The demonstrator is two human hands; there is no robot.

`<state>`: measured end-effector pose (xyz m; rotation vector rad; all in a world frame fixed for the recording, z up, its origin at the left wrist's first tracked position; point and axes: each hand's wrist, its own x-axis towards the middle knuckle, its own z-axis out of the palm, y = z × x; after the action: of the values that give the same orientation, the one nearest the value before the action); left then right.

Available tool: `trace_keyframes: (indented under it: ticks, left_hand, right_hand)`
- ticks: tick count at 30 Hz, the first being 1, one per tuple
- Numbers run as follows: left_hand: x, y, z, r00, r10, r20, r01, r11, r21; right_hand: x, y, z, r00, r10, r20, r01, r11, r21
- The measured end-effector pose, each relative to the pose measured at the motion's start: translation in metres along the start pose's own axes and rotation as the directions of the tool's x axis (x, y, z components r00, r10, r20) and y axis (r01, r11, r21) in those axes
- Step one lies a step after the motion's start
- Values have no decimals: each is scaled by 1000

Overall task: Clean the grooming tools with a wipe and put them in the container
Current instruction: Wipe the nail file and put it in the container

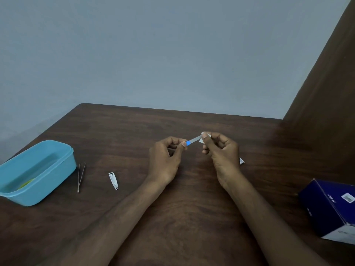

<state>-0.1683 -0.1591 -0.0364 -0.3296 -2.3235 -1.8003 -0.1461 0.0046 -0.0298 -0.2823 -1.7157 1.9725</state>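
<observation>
Fingertips of the right hand [221, 150] pinch a small folded white wipe [205, 136] around the far end of a slim metal nail file [194, 140], while the thumb and forefinger of the left hand [166, 160] clasp the file's blue handle tip [188, 143]. The file is held in the air between the two hands, just above the middle of a dark wooden table [192, 217], angled slightly upward toward the right.

The step in hand appears to be the wiping of the file itself, with the wipe at the blade's end. A scrap of white, possibly the wipe's torn wrapper [241, 161], shows on the table just behind the right wrist; it is too hidden to identify with certainty.

To the left, tweezers [81, 177] and a nail clipper [113, 180] lie flat on the table, near each other and apart from the hands. Beyond them, at the table's left edge, stands an open light blue plastic container [63, 166], with something yellow-green dimly visible inside. A dark blue box [330, 206] sits at the right edge.

Once the blade is judged clean, the next move would call for carrying the file leftward, over the tweezers and clipper, and dropping it into the container.
</observation>
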Motion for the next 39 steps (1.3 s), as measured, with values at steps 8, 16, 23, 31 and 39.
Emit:
trace_keyframes:
  ticks: [8,16,23,31,39]
  left_hand:
    - [2,-3,-1,1000,-20,-14,20,999,-34]
    - [2,2,-2,996,-57,-74,50,995,-90]
    - [1,1,-2,999,-14,-45,11,998,-68]
    - [0,0,-1,1000,-3,-14,3,1000,-30]
    - [0,4,-1,1000,15,2,-15,999,-31]
  right_hand:
    - [-5,-12,4,968,223,117,-245,937,248]
    - [-3,-8,4,972,217,-92,-177,930,323]
    - [-8,-8,11,986,149,69,-161,965,209]
    - [-8,-8,9,981,180,75,-192,961,198]
    - [-8,-14,9,947,312,76,-317,872,372]
